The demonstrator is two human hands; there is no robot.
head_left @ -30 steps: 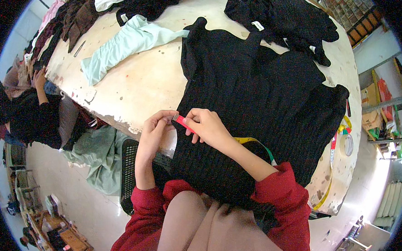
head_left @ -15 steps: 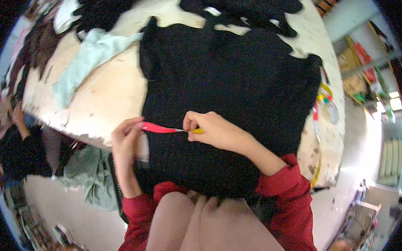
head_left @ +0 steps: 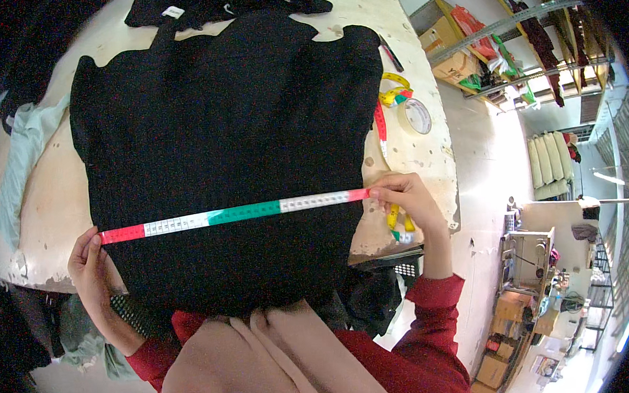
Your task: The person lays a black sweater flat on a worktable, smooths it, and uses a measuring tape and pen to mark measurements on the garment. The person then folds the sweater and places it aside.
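Observation:
A black knitted garment (head_left: 226, 130) lies spread over the table in front of me. Stretched straight across its lower part is a tape measure (head_left: 244, 211) in red, white and green sections. My left hand (head_left: 89, 259) pinches the tape at the garment's left edge. Just past the right edge, my right hand (head_left: 408, 195) grips the tape between thumb and fingers. A loose yellow and green length of the tape hangs below the right hand. The garment's lower end reaches toward my body at the table's near side.
On the table's right lie a clear tape roll (head_left: 415, 116), another tape measure (head_left: 394, 89), yellow and red, and a dark pen-like item (head_left: 391, 54). A pale green cloth (head_left: 28, 154) is at left. More black garments (head_left: 226, 3) lie at the far side. Shelves with boxes (head_left: 456, 54) stand beyond.
My right hand has moved right, drawing the tape out from a short piece to the garment's full width. The left hand stays at the left edge. The view has swung right.

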